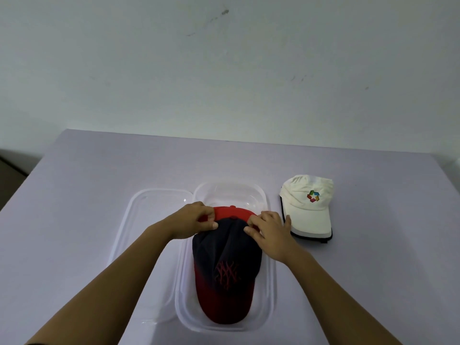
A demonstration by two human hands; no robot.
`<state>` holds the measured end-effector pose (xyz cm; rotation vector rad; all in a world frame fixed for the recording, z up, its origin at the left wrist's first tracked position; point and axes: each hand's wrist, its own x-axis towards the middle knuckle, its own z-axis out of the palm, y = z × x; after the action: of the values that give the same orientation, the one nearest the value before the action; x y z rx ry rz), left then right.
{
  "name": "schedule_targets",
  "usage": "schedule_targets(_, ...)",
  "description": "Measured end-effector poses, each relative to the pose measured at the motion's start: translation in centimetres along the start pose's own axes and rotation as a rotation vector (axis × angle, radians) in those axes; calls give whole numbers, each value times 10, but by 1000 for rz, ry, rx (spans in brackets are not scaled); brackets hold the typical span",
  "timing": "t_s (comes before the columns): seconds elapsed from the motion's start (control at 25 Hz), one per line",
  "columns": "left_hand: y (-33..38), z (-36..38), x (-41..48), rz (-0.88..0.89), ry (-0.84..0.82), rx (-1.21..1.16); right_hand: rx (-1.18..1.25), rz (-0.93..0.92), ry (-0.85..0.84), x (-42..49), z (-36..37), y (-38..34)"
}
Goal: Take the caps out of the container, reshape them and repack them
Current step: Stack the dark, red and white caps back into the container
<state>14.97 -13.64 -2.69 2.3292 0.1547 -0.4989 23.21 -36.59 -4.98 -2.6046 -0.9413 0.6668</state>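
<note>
A clear plastic container (270, 290) is seen on a pale lilac table (87, 185), its long axis running from the near edge of the table toward the wall. Its clear lid (139, 220) lies flat on the table, touching the container's left side. Inside the container a dark navy cap (226, 265) with a red brim is laid lengthwise along that same axis, the brim pointed toward the near end of the container and the crown toward the far end; a red embroidered emblem is shown on its front. Beneath its crown, at the far half of the container, part of a red cap (234, 212) is exposed. The back edge of the navy cap's crown is pinched on the left by the left hand (193, 221) and on the right by the right hand (270, 232), thumbs and fingers being closed on the fabric. To the right of the container, apart from it, a cream cap (308, 207) with a multicoloured logo is set on the table, its brim directed toward the near edge.
</note>
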Motion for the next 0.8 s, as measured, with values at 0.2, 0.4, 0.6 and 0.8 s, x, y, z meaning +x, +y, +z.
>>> schedule_targets(0.2,5,-6,4,-51,203,-44,171,-100,243,0,4,13)
schedule_targets(0.4,69,-7,33,-8,448,-204,330,140,556,-8,2,65)
schedule_targets(0.6,134,25,97,-25,281,-353,392,431,568,-22,-3,127)
schedule_targets(0.8,148,63,160,-165,149,-449,693,584,403,-29,-2,153)
